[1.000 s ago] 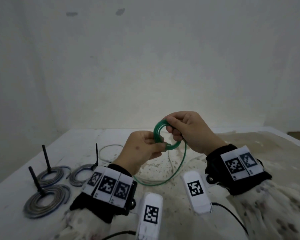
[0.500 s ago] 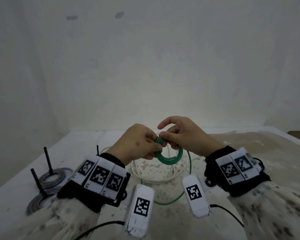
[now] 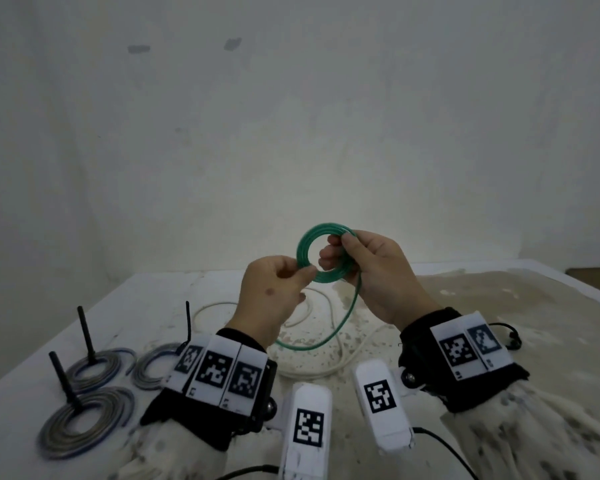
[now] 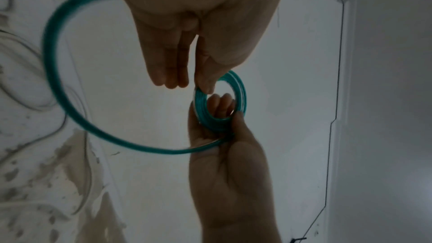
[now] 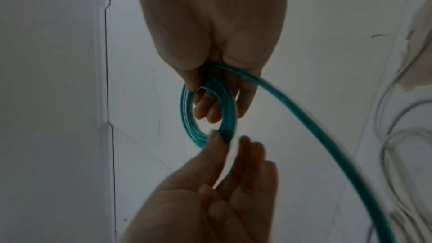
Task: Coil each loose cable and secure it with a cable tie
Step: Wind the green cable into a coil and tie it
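Head: green cable [image 3: 307,252] coil held above the tabletop [image 3: 499,306]. Right hand [image 3: 378,271] grip clamped on coil's right side, left hand [image 3: 274,296] pinching its lower left. Loose tail hangs down. Three tied coils [image 3: 84,410] at left.
Left wrist: left fingertips [image 4: 205,84] pinching coil rim.
Right wrist: right thumb and fingers closed on the coil.

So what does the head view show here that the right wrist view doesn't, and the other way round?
Only the head view shows three tied grey coils at the table's left, the wrist markers, and the wall. Only the right wrist view shows the right hand's fingers poking through the ring from the palm side. Both show the green cable coil held by the left hand and right hand, its tail hanging, and the loose white cable.
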